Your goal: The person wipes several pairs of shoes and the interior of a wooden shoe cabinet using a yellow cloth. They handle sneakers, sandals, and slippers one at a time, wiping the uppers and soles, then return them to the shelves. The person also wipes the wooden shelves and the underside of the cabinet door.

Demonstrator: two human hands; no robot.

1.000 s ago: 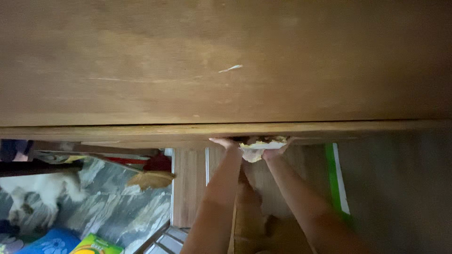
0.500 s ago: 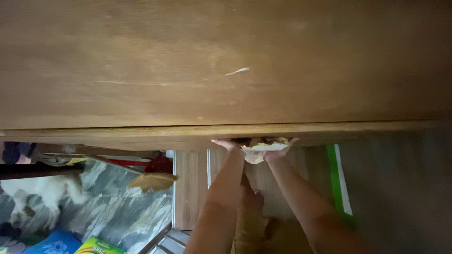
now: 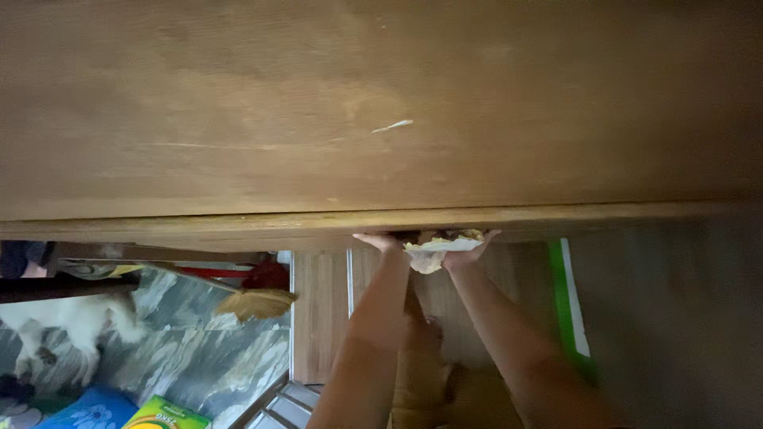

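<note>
1. Nearest the camera, I see two bare forearms rising from the bottom edge toward the middle of the frame; they converge as they go up.
2. Between and beneath the forearms sits a tan, blurred shape, possibly an animal; I cannot tell what it is.
3. Left hand (image 3: 380,241): only the wrist and heel show, pressed up against the lower edge of the wooden panel (image 3: 381,111). Fingers are hidden behind that edge, so I cannot tell whether they are curled or flat.
4. Right hand (image 3: 470,246): fingers are wrapped around a crumpled pale cloth (image 3: 437,248), holding it at the panel's lower edge. The grip is closed on the cloth.
5. The cloth lies between the two hands, touching the right one and just beside the left, partly tucked under the panel's edge. It is whitish with a yellow tint.
6. The panel fills the upper half of the view: brown wood, scuffed, with a small pale scratch (image 3: 393,125) right of centre.
7. Farther off at lower left: a marbled grey floor (image 3: 199,357), a white dog (image 3: 71,318), a broom head (image 3: 256,302), a blue bag (image 3: 87,413) and a yellow-green pack (image 3: 163,415).
8. Farther right: a green and white strip (image 3: 566,294) running down past the right forearm.
</note>
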